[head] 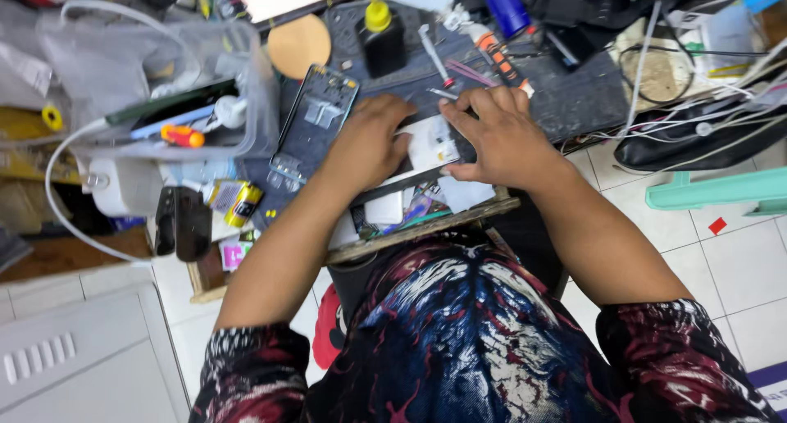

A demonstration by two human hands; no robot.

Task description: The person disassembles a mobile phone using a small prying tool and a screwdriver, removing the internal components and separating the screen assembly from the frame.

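My left hand (pixel 370 141) lies flat on an opened phone body (pixel 430 144), pressing it onto the dark work mat (pixel 574 103). On the phone's right side my right hand (pixel 502 134) grips its edge, and a thin metal tool (pixel 443 94) pokes out from under the fingers. Whether that hand holds the tool I cannot tell. A separate phone frame (pixel 316 121) with a bare inner side lies just left of my left hand.
A clear plastic box (pixel 164 87) with screwdrivers stands at left. A black bottle with yellow cap (pixel 381 38), a round wooden disc (pixel 299 44) and loose tools lie behind. Cables (pixel 705 120) pile up at right. A teal stool (pixel 721 189) stands on the tiled floor.
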